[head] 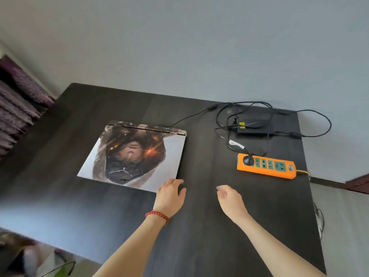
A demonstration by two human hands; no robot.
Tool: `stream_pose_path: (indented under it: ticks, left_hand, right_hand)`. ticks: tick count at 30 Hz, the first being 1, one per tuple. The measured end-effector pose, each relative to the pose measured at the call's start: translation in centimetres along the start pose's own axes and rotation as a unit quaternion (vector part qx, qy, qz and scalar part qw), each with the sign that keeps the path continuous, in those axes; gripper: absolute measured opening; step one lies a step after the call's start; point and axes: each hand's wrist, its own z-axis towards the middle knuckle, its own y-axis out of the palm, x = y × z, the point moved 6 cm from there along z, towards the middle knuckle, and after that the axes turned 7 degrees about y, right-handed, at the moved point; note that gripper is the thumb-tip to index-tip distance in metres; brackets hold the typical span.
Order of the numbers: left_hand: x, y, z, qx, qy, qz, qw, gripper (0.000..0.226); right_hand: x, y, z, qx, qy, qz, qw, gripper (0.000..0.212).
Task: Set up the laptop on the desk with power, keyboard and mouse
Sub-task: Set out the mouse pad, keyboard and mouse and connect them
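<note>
Laptop (pixel 135 154) closed, left hand (pixel 169 194) at corner

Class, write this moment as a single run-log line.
laptop: closed, cable attached | power strip: one plug in | left hand: at laptop's near corner | right hand: empty | keyboard, mouse: unseen

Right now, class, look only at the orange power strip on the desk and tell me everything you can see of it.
The orange power strip is a long bar that looks like plastic, with green socket panels along its top. It lies flat near the right edge of the dark desk, slightly angled. A black plug sits in its leftmost socket; the other sockets are free. A yellow-orange cord leaves its right end. Neither hand touches it.
</note>
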Motion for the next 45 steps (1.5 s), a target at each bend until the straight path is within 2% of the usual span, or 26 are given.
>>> stream_pose_path:
  ticks: [4, 8, 14, 20, 24, 27, 31, 35, 39, 41, 42, 45]
  left_hand:
    - [-3.8, -2.4, -4.5, 0.045, -0.035, -0.043, 0.997, 0.032]
    - [-9.9, -6.5, -9.5, 0.102, -0.063, -0.056, 0.991, 0.028]
    - [-23.6, -13.1, -23.2, 0.206, -0.156, -0.094, 0.961, 0.02]
    - [-39.6, -15.6, -41.0, 0.282, -0.303, -0.155, 0.897, 0.027]
    - [-46.9, -15.5, -48.6, 0.315, -0.382, -0.203, 0.845, 0.026]
    - [-51.8, -15.5, -50.8, 0.324, -0.427, -0.217, 0.816, 0.032]
    - [-57.7, -15.3, -50.9, 0.314, -0.486, -0.252, 0.776, 0.046]
    - [-67.6, -15.8, -48.2, 0.328, -0.537, -0.275, 0.728, 0.06]
    - [-77.7, -14.9, -44.8, 0.297, -0.605, -0.298, 0.676, 0.081]
    - [-82.7, -13.7, -43.7, 0.262, -0.651, -0.293, 0.649, 0.095]
    - [-85.2, -12.6, -43.3, 0.239, -0.67, -0.282, 0.644, 0.102]
    - [-89.9, -11.2, -43.5, 0.176, -0.698, -0.218, 0.659, 0.118]
  right_hand:
    - [-2.6, 6.3, -3.5, -0.107, -0.024, -0.018, 0.994, 0.026]
    - [-6.5, 12.4, -7.1, -0.144, -0.062, -0.053, 0.986, 0.026]
    - [-13.9, 27.5, -15.5, -0.212, -0.131, -0.119, 0.961, 0.025]
    - [-17.8, 46.0, -26.8, -0.341, -0.176, -0.186, 0.904, 0.023]
    - [-19.7, 54.5, -31.0, -0.382, -0.184, -0.242, 0.873, 0.025]
    - [-22.2, 59.8, -31.2, -0.376, -0.207, -0.27, 0.862, 0.027]
    - [-26.2, 65.6, -29.1, -0.345, -0.22, -0.281, 0.868, 0.03]
    - [-30.8, 75.4, -24.0, -0.332, -0.229, -0.294, 0.867, 0.038]
    - [-33.6, 84.5, -18.4, -0.295, -0.234, -0.333, 0.865, 0.05]
    - [-33.9, 88.4, -15.5, -0.271, -0.23, -0.354, 0.865, 0.064]
    - [-33.5, 90.5, -13.9, -0.258, -0.228, -0.375, 0.861, 0.073]
    - [-33.1, 93.6, -11.6, -0.22, -0.233, -0.435, 0.842, 0.094]
